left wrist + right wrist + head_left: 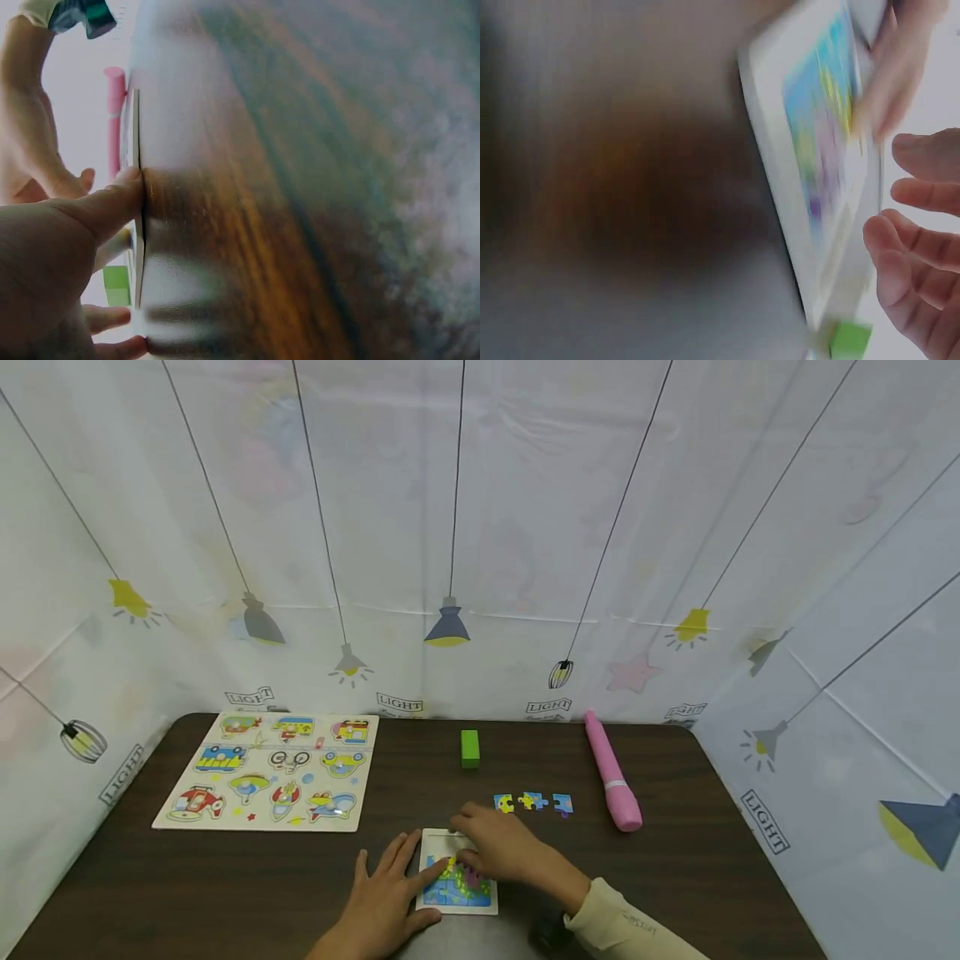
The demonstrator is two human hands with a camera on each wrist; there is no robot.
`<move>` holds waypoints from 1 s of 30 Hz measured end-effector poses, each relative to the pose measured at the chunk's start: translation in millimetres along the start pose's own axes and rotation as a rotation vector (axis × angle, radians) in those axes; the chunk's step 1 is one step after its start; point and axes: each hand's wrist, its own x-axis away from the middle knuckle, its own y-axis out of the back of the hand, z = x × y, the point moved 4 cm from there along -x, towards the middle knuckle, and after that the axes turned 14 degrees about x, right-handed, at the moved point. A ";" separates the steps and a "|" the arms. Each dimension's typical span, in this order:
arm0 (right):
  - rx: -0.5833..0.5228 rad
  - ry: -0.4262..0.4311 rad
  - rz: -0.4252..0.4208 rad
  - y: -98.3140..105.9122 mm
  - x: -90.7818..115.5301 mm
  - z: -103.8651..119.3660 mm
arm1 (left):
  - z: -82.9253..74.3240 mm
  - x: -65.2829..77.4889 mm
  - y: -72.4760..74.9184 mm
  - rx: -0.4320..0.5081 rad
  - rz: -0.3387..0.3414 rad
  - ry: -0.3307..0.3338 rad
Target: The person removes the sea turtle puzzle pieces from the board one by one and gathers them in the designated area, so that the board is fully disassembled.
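Note:
A small jigsaw puzzle in a white-framed tray (457,911) lies on the table in front of me. Blue, yellow, green and purple pieces (442,893) fill its lower part, while its pale base shows near the top. My left hand (381,897) spreads its fingers along the tray's left side, index finger reaching over the pieces and thumb by the lower edge. Over the tray's upper right hovers my right hand (501,845), its fingers loosely bent. In the right wrist view nothing shows between the right fingers (891,277), and the puzzle (821,142) is blurred.
Beyond the right hand lie loose puzzle pieces (534,801). A green block (469,749) stands farther back, and a pink stick-like object (611,768) lies to the right. At the back left is a large picture board (258,814) with vehicle shapes. A patterned curtain (510,527) surrounds the table.

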 end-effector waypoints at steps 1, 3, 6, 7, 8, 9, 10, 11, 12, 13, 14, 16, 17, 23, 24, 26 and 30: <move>-0.040 0.005 0.027 -2.5 -0.5 6.3 | -0.1 -0.6 -0.1 0.002 0.005 -0.001; -0.106 0.012 0.070 -8.5 -1.2 15.6 | -0.1 -1.7 -0.7 0.003 0.016 -0.004; -0.155 0.007 0.091 -16.3 -1.9 22.5 | -0.1 -3.0 -1.4 0.001 0.023 -0.014; -0.158 0.005 0.087 -18.3 -2.0 23.7 | -0.1 -3.0 -1.6 0.002 0.023 -0.016; -0.164 0.002 0.081 -20.1 -2.2 24.7 | 0.0 -3.0 -1.7 0.006 0.019 -0.020; -0.168 -0.002 0.074 -21.4 -2.4 25.6 | 0.3 -2.9 -1.6 0.012 0.014 -0.023; -0.177 -0.008 0.064 -22.1 -2.6 26.5 | 0.5 -2.7 -1.2 0.021 0.006 -0.024; -0.180 -0.017 0.056 -22.6 -2.7 27.2 | 0.7 -2.4 -0.2 0.035 -0.006 -0.025; -0.185 -0.027 0.050 -22.7 -2.8 28.0 | 1.1 -2.1 1.0 0.056 -0.021 -0.025; -0.191 -0.037 0.047 -22.7 -2.9 28.9 | 1.6 -1.9 2.6 0.075 -0.039 -0.020; -0.198 -0.051 0.048 -22.5 -3.0 29.6 | 2.2 -2.1 4.1 0.093 -0.056 -0.017; -0.210 -0.075 0.053 -21.8 -3.4 31.1 | 3.2 -2.6 7.4 0.119 -0.081 -0.006; -0.216 -0.087 0.059 -21.5 -3.9 31.7 | 3.7 -3.0 8.7 0.130 -0.088 -0.001; -0.295 -0.136 0.085 -21.7 -5.6 31.5 | 3.1 -5.4 10.7 0.134 -0.075 0.019; -0.314 -0.139 0.080 -21.9 -5.5 31.2 | 2.7 -5.4 10.9 0.128 -0.075 0.019; -0.347 -0.142 0.059 -22.6 -5.3 30.2 | 1.8 -5.1 11.2 0.120 -0.079 0.017; -0.418 -0.143 0.005 -25.3 -5.7 27.3 | 1.4 -4.6 11.4 0.111 -0.085 0.013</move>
